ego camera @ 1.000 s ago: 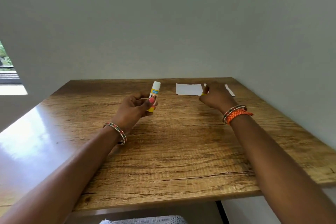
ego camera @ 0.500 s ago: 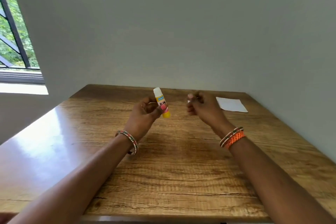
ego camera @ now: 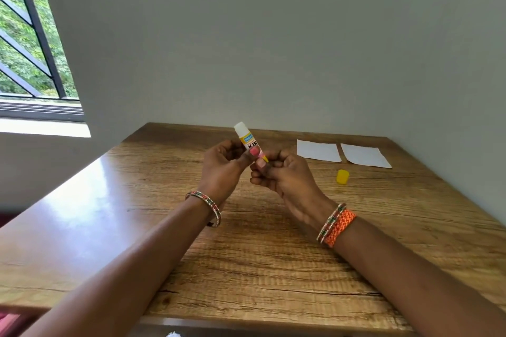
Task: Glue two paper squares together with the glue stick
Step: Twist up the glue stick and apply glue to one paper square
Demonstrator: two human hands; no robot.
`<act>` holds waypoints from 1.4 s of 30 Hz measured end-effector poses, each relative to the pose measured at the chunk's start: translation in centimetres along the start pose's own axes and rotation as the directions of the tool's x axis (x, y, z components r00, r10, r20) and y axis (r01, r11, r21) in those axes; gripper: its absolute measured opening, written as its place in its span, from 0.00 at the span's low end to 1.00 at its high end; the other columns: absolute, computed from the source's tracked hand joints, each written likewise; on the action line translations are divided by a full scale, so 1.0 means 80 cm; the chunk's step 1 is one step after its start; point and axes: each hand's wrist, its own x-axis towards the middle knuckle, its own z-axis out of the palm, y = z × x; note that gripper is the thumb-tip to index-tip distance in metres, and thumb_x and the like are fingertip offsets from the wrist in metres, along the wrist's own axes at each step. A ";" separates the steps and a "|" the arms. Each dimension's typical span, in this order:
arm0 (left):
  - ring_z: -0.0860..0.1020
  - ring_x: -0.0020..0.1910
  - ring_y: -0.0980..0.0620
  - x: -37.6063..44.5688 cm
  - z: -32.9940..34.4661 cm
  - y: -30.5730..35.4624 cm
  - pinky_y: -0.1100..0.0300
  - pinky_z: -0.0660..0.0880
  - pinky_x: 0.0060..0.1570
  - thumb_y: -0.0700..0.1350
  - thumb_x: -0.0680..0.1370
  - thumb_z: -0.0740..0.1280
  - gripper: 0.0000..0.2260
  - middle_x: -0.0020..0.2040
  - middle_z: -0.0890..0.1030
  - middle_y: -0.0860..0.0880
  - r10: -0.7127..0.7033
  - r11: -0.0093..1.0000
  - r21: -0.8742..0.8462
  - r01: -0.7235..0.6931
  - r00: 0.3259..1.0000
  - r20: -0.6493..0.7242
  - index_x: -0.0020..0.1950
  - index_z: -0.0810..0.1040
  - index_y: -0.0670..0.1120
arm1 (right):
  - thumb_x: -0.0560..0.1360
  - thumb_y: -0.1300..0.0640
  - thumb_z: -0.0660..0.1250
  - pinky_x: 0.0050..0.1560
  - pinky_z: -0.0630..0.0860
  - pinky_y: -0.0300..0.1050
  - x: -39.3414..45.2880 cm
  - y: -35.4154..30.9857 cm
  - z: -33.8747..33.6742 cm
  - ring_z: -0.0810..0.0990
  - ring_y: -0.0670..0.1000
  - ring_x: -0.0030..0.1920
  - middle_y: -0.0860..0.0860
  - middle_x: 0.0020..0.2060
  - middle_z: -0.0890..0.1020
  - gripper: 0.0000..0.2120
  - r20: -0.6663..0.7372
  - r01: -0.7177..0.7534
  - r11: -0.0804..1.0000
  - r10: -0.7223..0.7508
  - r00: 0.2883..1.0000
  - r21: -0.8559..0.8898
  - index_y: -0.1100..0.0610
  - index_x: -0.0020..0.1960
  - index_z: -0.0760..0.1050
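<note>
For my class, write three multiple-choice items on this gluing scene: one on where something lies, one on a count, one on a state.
1. Where does the yellow cap lie?
A. On the table, nearer the person than the papers
B. On a paper
C. On the windowsill

2. How many paper squares lie on the table?
A. One
B. Two
C. Three

3. What state is the glue stick in?
A. Lying on the table
B. Capped, standing alone
C. Uncapped, held in both hands

Key: 1 A, the yellow cap sits on the table before the paper squares. 2 B, two white sheets lie side by side. 3 C, the left hand and right hand grip the glue stick.
</note>
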 end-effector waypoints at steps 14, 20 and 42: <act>0.78 0.49 0.50 -0.002 0.000 -0.004 0.53 0.75 0.52 0.47 0.74 0.67 0.04 0.47 0.81 0.45 -0.044 0.997 -0.062 0.048 0.997 0.069 0.47 0.78 0.50 | 0.71 0.68 0.69 0.38 0.82 0.42 0.001 0.002 -0.001 0.83 0.48 0.36 0.56 0.38 0.81 0.07 -0.053 -0.024 1.000 0.025 0.998 0.014 0.60 0.46 0.74; 0.79 0.48 0.49 0.002 -0.008 -0.002 0.55 0.75 0.55 0.41 0.73 0.67 0.06 0.45 0.81 0.44 -0.034 0.992 -0.118 0.039 0.999 0.042 0.48 0.79 0.43 | 0.73 0.64 0.68 0.37 0.81 0.42 0.001 0.001 -0.001 0.83 0.49 0.35 0.56 0.35 0.82 0.03 0.007 -0.046 0.998 0.046 0.999 -0.033 0.62 0.46 0.76; 0.73 0.36 0.56 0.010 -0.012 -0.001 0.67 0.74 0.35 0.46 0.67 0.68 0.12 0.40 0.78 0.47 -0.156 0.855 -0.480 0.194 0.981 0.118 0.47 0.79 0.41 | 0.77 0.51 0.64 0.34 0.82 0.45 -0.010 0.003 0.019 0.82 0.49 0.32 0.53 0.35 0.82 0.12 -0.035 0.160 0.914 -0.187 0.982 -0.373 0.58 0.55 0.72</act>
